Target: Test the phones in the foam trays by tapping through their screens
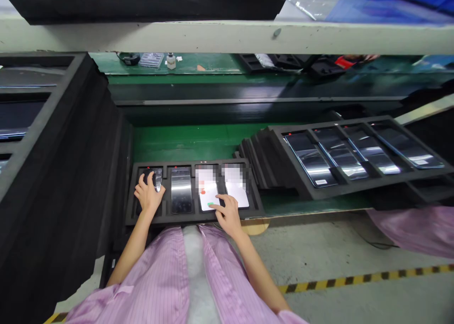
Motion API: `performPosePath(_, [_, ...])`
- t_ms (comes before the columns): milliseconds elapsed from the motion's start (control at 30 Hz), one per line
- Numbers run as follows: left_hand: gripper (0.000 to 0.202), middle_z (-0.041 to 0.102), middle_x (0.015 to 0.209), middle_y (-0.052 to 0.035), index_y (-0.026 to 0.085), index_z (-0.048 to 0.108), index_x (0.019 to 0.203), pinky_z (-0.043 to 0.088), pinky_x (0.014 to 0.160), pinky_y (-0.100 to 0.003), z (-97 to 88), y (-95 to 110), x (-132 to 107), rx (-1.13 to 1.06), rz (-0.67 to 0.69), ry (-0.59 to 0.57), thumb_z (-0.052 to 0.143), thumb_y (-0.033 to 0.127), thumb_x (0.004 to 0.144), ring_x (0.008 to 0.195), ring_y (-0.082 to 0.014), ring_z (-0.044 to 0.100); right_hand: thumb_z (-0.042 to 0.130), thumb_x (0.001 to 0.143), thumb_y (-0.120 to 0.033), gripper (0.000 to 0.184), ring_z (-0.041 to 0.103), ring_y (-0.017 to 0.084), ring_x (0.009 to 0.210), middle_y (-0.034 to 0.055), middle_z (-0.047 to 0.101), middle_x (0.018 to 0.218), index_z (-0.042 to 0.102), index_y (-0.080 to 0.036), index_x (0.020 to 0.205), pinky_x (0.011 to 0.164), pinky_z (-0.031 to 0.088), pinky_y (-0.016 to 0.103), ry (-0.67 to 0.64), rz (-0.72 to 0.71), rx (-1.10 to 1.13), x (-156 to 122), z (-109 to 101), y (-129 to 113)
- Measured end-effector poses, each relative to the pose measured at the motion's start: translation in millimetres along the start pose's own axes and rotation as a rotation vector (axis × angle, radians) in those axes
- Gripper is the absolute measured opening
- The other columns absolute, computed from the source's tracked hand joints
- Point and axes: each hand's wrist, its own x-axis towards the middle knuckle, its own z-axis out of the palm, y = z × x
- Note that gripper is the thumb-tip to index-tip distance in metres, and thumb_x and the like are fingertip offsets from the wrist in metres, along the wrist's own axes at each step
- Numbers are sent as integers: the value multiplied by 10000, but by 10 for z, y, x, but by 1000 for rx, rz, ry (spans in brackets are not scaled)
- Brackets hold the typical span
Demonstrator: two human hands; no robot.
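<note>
A black foam tray (163,218) lies in front of me with a row of smartphones in its slots. My left hand (148,196) reaches over the leftmost smartphone (158,177), thumb at its right side and fingers curled over its upper part; the hand hides much of it. Beside it is a dark-screened smartphone (181,190). The third smartphone (209,198) has a lit white screen with a green spot near the bottom. My right hand (229,214) has its index finger stretched out onto that spot. Another lit smartphone (242,198) fills the rightmost slot, partly behind my right hand.
Stacked foam trays with smartphones stand at right (308,191) and, taller, at left (76,120). A pale shelf edge (213,38) crosses above, carrying another phone tray (152,7). Behind, a small bottle (171,61) stands on a green surface. A pink sleeve (418,232) shows at right.
</note>
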Motion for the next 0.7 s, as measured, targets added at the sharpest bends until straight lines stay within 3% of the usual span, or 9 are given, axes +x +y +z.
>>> performPosePath(200, [607, 300, 1385, -128, 229, 389, 1322, 360, 869, -460, 1, 4, 1, -4, -9, 0, 543, 348, 746, 1061, -330, 431, 448, 730, -73, 365, 416, 224, 1071, 42, 534, 1130, 707, -291, 867, 950, 311, 454, -102, -83, -25, -37, 57, -77])
performPosePath(400, [599, 301, 1378, -129, 232, 393, 1315, 364, 866, -464, 22, -6, 3, -9, -5, 15, 543, 344, 746, 1056, -324, 429, 413, 754, -66, 373, 442, 203, 1006, 45, 545, 1034, 701, -278, 864, 889, 357, 415, 19, -42, -17, -63, -8, 2])
performPosePath(700, [607, 296, 1384, -129, 232, 389, 1319, 363, 867, -459, 11, -4, 1, -2, -3, 11, 546, 346, 744, 1059, -325, 428, 408, 774, -66, 347, 466, 187, 909, 48, 543, 937, 684, -248, 881, 864, 351, 392, 72, 5, -98, -129, -62, 121])
